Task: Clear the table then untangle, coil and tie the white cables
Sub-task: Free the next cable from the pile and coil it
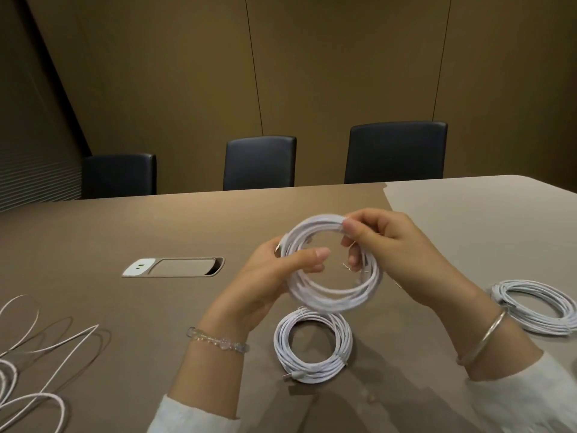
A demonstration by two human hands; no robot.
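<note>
Above the brown table (125, 354) I hold a coiled white cable (331, 295) upright between both hands. My left hand (274, 276) grips the coil's left side, thumb across the strands. My right hand (384, 242) pinches the coil's top right, with a thin wire tie showing near its fingers. A tied white coil (312, 367) lies flat on the table just below. Another coiled white cable (540, 307) lies at the right, partly behind my right wrist. Loose, uncoiled white cable (34, 348) sprawls at the left edge.
A recessed power socket panel (173, 267) sits in the table left of my hands. Three dark chairs (259, 164) stand along the far edge against a brown wall. The table's rounded corner is at the far right.
</note>
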